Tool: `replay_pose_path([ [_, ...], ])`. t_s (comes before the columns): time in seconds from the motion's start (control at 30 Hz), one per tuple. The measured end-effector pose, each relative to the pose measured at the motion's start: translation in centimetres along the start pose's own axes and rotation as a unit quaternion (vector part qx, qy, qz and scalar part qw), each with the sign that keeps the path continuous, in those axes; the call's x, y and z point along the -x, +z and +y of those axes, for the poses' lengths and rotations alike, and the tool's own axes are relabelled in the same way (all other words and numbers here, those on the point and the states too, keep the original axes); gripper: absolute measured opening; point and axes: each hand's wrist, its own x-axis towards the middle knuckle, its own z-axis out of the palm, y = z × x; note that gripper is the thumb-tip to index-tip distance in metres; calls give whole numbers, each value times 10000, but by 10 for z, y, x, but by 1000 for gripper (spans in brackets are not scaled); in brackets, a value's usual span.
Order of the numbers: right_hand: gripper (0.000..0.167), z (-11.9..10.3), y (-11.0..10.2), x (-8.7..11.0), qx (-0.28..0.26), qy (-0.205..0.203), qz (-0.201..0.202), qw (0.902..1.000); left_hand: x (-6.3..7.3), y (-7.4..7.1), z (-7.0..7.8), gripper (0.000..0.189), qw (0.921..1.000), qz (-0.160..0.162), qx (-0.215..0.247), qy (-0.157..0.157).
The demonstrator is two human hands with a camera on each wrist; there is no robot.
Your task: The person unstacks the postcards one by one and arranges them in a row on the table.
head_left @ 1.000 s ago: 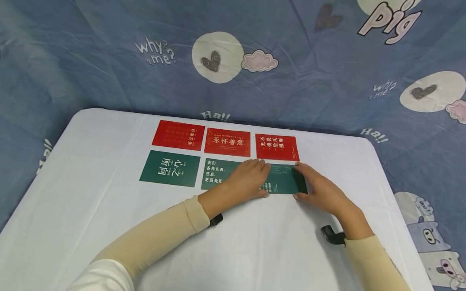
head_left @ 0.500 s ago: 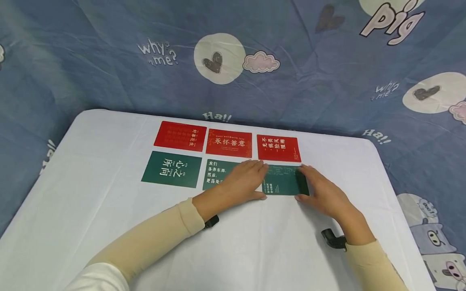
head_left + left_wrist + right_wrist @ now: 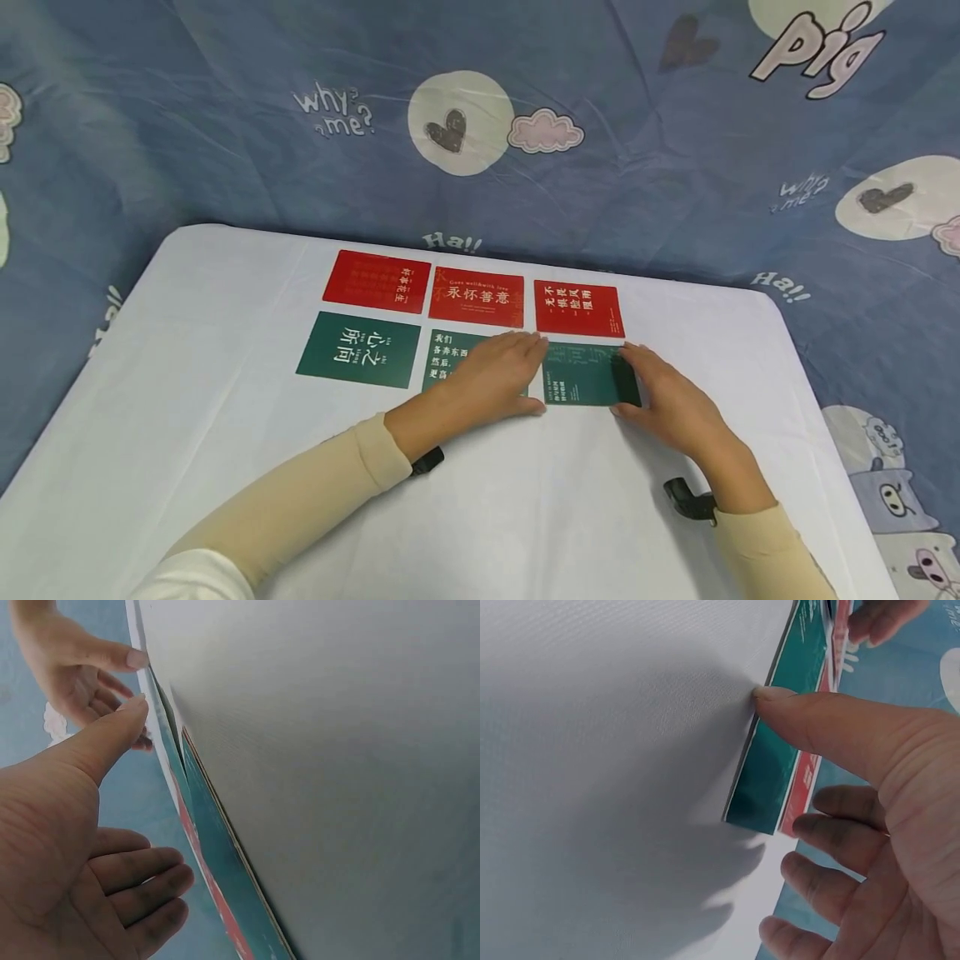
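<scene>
In the head view my right hand [image 3: 671, 404] spans the right end of a green card [image 3: 581, 375], its thumb at the near edge and a forefinger at the far edge. The right wrist view shows that thumb tip on the green card's edge, the other fingers loosely bent beyond it. My left hand [image 3: 491, 371] lies over the middle green card [image 3: 447, 354] and hides much of it. In the left wrist view the left thumb is straight and the fingers relaxed, with nothing held. A third green card [image 3: 360, 350] lies at the left.
Behind the green row lie three red cards, left [image 3: 377, 282], middle [image 3: 477, 297] and right [image 3: 579, 308]. All are flat on a white-covered table [image 3: 465, 517]. A blue printed cloth [image 3: 247, 150] hangs beyond its far edge.
My left hand has slid slightly left, uncovering the left edge of the right green card. The right hand stays at that card's right end. The head view has shifted slightly.
</scene>
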Motion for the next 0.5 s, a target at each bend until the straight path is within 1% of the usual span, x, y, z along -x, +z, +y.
replay_pose_path([
  [0.13,89,-4,-1,1,34,82,-10,10000,3,-1,2,92,9999,-69,-72,89],
  [0.3,90,-10,-2,2,79,46,-13,10000,6,-3,3,92,9998,-169,63,-5],
  [0.5,91,-23,-8,1,181,-247,117,9995,15,-11,-4,93,9998,-20,182,-78],
])
